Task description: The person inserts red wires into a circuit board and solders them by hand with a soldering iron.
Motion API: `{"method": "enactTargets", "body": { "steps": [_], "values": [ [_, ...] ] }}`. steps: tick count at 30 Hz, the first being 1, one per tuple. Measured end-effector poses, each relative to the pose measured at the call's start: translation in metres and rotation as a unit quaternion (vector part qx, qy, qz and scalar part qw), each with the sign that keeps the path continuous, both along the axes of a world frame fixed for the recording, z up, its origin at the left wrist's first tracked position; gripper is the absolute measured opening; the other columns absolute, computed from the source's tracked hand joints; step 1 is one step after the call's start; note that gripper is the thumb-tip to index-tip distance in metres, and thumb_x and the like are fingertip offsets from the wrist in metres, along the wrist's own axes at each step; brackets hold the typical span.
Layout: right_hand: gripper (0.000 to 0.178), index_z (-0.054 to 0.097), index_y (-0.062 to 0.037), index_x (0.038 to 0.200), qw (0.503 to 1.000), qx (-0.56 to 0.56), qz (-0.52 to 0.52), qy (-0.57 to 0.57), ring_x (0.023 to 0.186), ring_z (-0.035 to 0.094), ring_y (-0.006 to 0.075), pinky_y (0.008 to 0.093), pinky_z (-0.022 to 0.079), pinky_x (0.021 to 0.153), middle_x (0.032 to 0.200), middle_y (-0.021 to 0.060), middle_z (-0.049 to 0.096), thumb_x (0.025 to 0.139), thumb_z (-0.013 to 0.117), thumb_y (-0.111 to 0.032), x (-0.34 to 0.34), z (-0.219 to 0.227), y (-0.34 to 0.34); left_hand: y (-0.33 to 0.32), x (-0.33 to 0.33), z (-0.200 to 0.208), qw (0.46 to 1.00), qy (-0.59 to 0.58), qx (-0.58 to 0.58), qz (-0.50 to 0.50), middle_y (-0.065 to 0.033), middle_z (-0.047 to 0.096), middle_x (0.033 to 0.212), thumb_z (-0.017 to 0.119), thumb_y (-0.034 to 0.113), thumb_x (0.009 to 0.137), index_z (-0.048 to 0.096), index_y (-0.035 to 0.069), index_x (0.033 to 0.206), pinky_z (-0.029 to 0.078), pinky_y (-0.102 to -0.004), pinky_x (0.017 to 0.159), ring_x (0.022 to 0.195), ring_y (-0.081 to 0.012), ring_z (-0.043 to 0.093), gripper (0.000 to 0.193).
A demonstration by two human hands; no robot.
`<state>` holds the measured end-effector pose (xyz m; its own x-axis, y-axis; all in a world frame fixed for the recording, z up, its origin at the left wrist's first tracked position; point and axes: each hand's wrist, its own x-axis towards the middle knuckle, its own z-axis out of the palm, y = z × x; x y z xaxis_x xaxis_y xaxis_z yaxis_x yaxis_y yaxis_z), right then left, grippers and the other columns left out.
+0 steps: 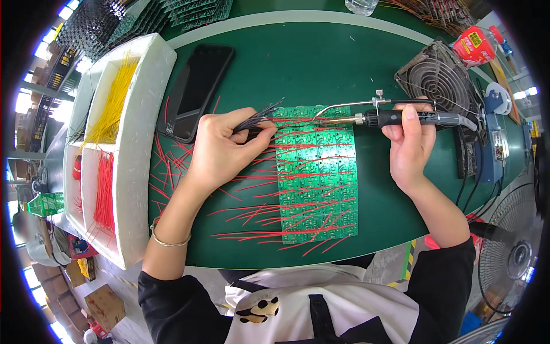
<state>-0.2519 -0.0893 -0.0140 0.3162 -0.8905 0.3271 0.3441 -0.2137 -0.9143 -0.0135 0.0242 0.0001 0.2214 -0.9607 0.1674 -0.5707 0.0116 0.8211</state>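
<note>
A green circuit board panel [318,198] lies on the green table, with red wires [269,234] attached in rows and sticking out mostly to its left. My left hand [226,146] is closed on a bundle of black wires [255,120] at the panel's upper left edge. In my right hand [411,137] is a soldering iron [395,118], held level, with a thin curved metal tube [346,104] clamped along it. Its tip reaches over the panel's upper rows. Whether the tip touches a pad is too small to tell.
Left stands a white foam box [134,143] holding yellow wires [114,100] and red wires [104,192]. Beside it lies a black phone [197,86] with loose red wires around it. At the far right are a fume fan [435,80], a red-labelled bottle [474,46] and a blue stand [491,149].
</note>
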Motion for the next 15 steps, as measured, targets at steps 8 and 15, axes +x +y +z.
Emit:
{"method": "enactTargets", "body": {
  "steps": [8, 15],
  "values": [
    [0.015, 0.043, -0.0062, 0.083, 0.999, -0.006, -0.008, 0.052, 0.054, 0.031, 0.0061, 0.0234, 0.026, 0.05, 0.059, -0.0016, 0.035, 0.092, 0.041, -0.018, 0.0035, 0.0059, 0.0028, -0.0002, 0.0009, -0.0003, 1.0, -0.011, -0.009, -0.006, 0.0087, 0.024, 0.047, 0.065, 0.0, 0.071, 0.065, 0.002, 0.073, 0.017, -0.0208, 0.043, 0.047, -0.0008, 0.021, 0.003],
    [0.016, 0.044, -0.0059, 0.084, 0.998, -0.016, -0.011, 0.056, 0.054, 0.031, 0.0062, 0.023, 0.027, 0.05, 0.059, -0.001, 0.037, 0.092, 0.042, -0.019, 0.0047, 0.0065, 0.0037, -0.0015, 0.0003, 0.0022, 0.999, -0.042, -0.024, -0.009, -0.0007, 0.023, 0.047, 0.067, 0.005, 0.07, 0.059, -0.002, 0.068, 0.024, -0.0228, 0.04, 0.045, -0.0066, 0.022, 0.011]
  ]
}}
